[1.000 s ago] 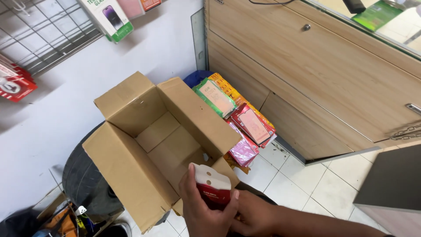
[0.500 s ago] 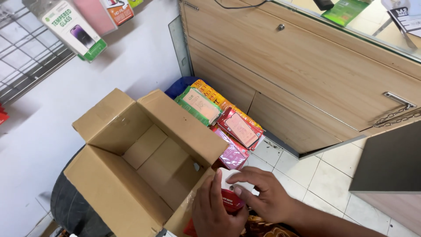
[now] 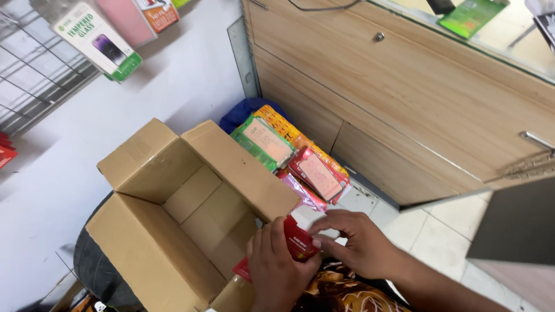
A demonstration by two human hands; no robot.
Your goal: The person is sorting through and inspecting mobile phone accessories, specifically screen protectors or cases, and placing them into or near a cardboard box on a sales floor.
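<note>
Hands at the near edge of the open cardboard box (image 3: 173,231): left hand (image 3: 280,271) clamped on a small red packet (image 3: 298,240), right hand (image 3: 358,242) fingers pinching its top; likely mid-packing, lowering it inside comes next

The left hand (image 3: 276,271) comes up from the bottom edge, back toward the camera, fingers curled shut and knuckles pointing up. The right hand (image 3: 358,242) reaches in from the lower right on a bare forearm, palm down, its fingers (image 3: 332,222) bent leftward and its fingertips pinched together. The two hands meet, thumbs close beside each other.
</note>
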